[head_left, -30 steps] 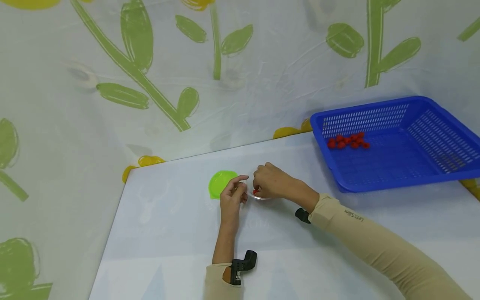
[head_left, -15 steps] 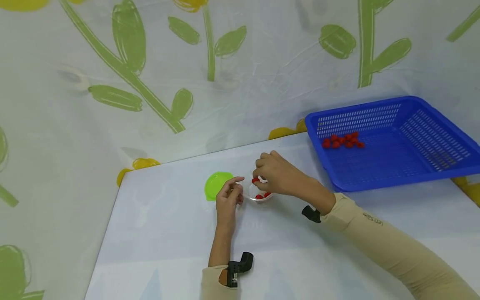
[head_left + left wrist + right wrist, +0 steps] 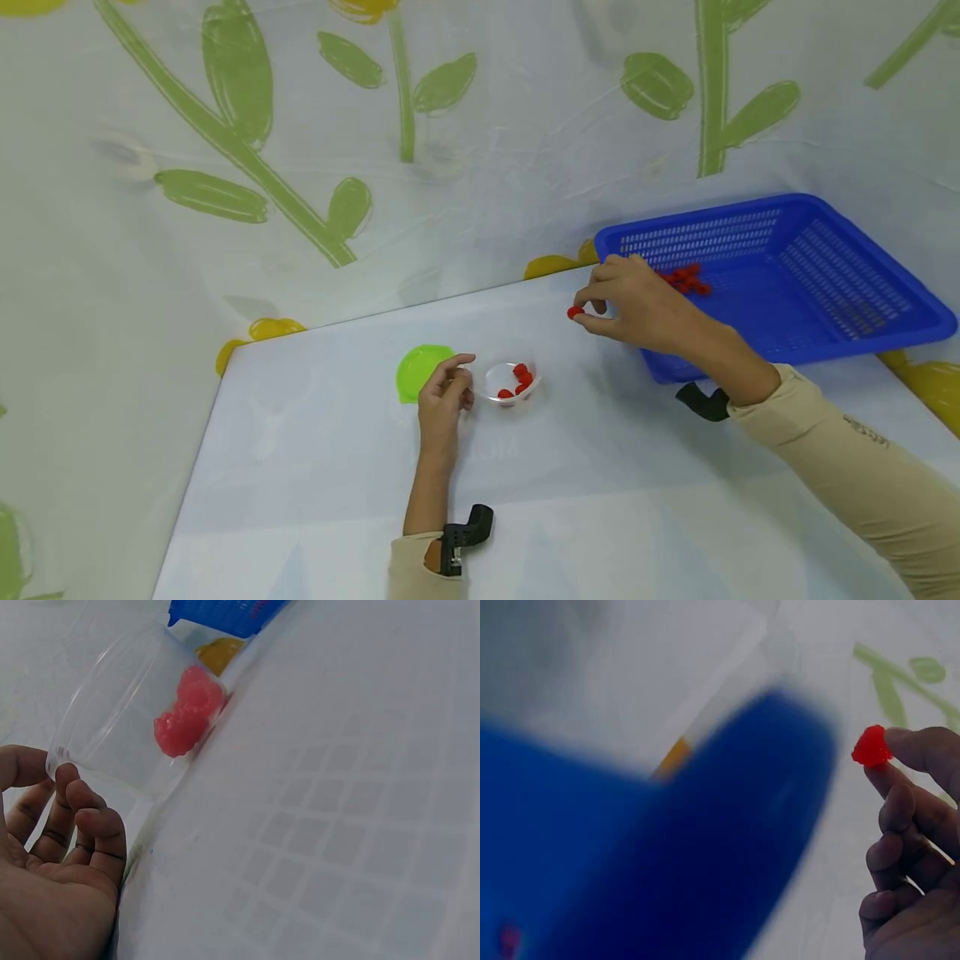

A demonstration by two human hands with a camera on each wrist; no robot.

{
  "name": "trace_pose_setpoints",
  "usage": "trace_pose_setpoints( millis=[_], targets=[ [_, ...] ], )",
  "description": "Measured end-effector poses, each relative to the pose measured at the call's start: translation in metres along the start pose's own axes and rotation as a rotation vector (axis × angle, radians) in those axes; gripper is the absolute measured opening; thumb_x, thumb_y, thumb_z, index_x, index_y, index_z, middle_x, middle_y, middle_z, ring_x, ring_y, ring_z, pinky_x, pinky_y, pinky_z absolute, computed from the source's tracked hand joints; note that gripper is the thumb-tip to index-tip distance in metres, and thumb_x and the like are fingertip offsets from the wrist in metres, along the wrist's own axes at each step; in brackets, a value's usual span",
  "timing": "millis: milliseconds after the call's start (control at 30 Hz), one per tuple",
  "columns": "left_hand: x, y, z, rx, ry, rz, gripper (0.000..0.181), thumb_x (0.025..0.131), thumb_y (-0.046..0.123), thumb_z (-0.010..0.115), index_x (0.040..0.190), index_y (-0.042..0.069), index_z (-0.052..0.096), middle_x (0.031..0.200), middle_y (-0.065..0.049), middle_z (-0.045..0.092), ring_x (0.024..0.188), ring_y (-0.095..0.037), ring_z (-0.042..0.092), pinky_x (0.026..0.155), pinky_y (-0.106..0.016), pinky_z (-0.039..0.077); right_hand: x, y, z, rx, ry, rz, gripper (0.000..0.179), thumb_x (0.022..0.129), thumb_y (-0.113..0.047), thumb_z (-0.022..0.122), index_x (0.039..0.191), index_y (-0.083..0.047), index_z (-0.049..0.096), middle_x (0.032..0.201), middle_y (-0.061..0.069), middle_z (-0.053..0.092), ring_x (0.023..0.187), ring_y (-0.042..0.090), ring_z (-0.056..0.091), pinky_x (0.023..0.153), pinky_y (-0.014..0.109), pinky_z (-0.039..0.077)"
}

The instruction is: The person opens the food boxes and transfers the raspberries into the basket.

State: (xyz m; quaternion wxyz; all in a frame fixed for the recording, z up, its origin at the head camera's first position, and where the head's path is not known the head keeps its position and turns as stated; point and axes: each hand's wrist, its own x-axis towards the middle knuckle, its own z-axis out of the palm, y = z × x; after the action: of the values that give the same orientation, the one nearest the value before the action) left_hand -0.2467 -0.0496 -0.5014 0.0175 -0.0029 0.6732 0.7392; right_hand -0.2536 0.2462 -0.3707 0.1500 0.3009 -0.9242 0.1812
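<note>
My left hand (image 3: pixel 444 398) pinches the rim of a clear plastic bowl (image 3: pixel 493 379) between thumb and fingers, as the left wrist view also shows. Several bumpy red raspberries (image 3: pixel 523 379) lie in it, on its right side. My right hand (image 3: pixel 637 304) is raised up and to the right of the bowl, in front of the basket's left end. Between its thumb and index fingertip it holds a single raspberry (image 3: pixel 872 746), whose textured surface shows in the right wrist view. The other fingers of that hand are loosely bent.
A blue perforated basket (image 3: pixel 757 354) stands at the back right, with a cluster of raspberries (image 3: pixel 686 279) inside its left end, partly behind my right hand. A bright green shallow dish or lid (image 3: pixel 416 372) lies left of the bowl. A flower-printed sheet rises behind the white table.
My right hand has lifted a raspberry out of the bowl and carried it up and right, close to the basket. The left hand has stayed on the bowl's rim.
</note>
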Motion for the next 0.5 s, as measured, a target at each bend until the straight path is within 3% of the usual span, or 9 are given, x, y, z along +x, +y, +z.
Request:
trace_pose_setpoints(
  millis=[133,367,500],
  targets=[
    [0.001,-0.005,-0.001,-0.002,0.002,0.014,0.024,0.098,0.008,0.057,0.119,0.007,0.07,0.086,-0.006,0.053,0.068,-0.021,0.05,0.061,-0.024,0.045,-0.013,0.023,-0.017,-0.042,0.006,0.034,0.013,0.079,-0.01,0.084,0.091,-0.01,0.079,0.073,-0.004,0.053,0.077,0.017,0.046,0.07,0.039,0.03],
    [-0.001,-0.007,-0.002,0.014,-0.004,0.048,0.025,0.099,0.012,0.057,0.12,0.007,0.07,0.088,-0.009,0.052,0.068,-0.021,0.05,0.062,-0.023,0.045,-0.03,0.056,-0.046,-0.065,-0.05,0.213,0.016,0.083,-0.014,0.082,0.096,-0.007,0.079,0.08,-0.001,0.059,0.086,0.025,0.05,0.077,0.045,0.034],
    [-0.001,-0.008,-0.001,0.013,-0.016,0.054,0.024,0.099,0.013,0.057,0.119,0.009,0.07,0.087,-0.009,0.052,0.068,-0.021,0.049,0.061,-0.023,0.045,-0.04,0.069,-0.057,-0.077,-0.079,0.27,0.02,0.084,-0.014,0.081,0.1,-0.004,0.078,0.082,0.002,0.061,0.088,0.028,0.051,0.079,0.048,0.036]
  ],
)
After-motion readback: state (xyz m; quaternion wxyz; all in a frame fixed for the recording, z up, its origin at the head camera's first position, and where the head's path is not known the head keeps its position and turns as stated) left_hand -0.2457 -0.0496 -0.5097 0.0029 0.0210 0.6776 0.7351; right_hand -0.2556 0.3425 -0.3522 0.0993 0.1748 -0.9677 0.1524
